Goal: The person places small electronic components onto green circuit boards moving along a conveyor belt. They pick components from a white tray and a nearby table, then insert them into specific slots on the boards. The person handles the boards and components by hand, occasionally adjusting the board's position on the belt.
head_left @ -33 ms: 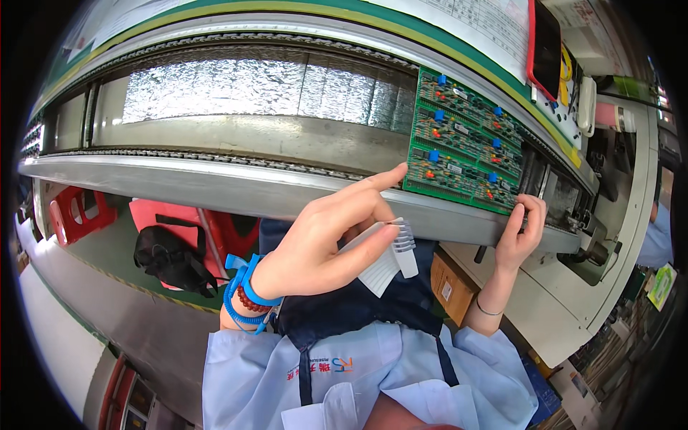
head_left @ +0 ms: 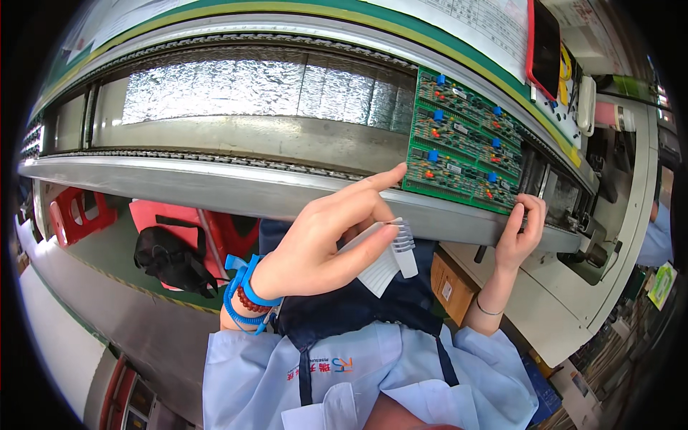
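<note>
A green circuit board panel [head_left: 466, 147] with several rows of components, blue blocks and red and orange dots among them, spans the rails of a conveyor. My left hand [head_left: 326, 240] pinches a fanned bundle of white strips [head_left: 383, 269] with clear, ridged ends between thumb and fingers. Its index finger stretches out to the panel's near left corner. At the near right corner, my right hand [head_left: 522, 233] has its thumb and curled fingers closed on the panel's edge. A blue coiled cord and wristband [head_left: 247, 287] circle my left wrist.
The metal conveyor rail [head_left: 215, 183] runs along the near side, with shiny foil [head_left: 215, 86] between the rails. Beyond lie printed sheets [head_left: 459, 29] and a red-edged dark device [head_left: 545, 50]. A black bag [head_left: 172, 258] rests on a red stool at lower left; a cardboard box [head_left: 451, 287] stands below.
</note>
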Available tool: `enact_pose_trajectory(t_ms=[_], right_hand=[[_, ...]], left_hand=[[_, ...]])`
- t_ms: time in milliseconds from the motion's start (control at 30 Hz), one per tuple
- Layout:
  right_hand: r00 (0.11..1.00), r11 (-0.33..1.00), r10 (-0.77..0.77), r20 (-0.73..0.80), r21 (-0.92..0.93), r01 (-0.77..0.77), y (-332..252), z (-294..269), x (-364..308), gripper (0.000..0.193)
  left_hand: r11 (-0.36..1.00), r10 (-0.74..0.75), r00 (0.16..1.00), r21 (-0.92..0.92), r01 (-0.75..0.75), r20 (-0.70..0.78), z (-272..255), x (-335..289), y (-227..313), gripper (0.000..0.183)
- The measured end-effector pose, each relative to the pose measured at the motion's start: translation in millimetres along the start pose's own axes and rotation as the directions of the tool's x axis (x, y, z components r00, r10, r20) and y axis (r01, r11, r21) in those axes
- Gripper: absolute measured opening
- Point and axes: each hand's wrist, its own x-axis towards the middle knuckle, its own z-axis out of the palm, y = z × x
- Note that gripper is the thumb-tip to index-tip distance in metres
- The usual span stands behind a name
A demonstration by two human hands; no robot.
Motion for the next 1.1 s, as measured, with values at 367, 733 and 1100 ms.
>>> enact_pose_trajectory(t_ms=[367,733,1100], right_hand=[[1.0,1.0,-0.015,-0.009,0.008,0.015,-2,1,2,0.008],[1.0,1.0,-0.005,-0.015,0.009,0.005,-1,1,2,0.009],[0.999,0.999,-0.037,-0.014,0.003,0.037,-1,1,5,0.009]], left_hand=[[0.998,0.046,0.998,-0.043,-0.048,-0.041,2,-2,-5,0.005],[0.998,0.031,0.999,-0.051,-0.032,-0.024,2,-1,-9,0.005],[0.999,-0.03,0.999,-0.031,0.03,-0.012,2,0,1,0.006]])
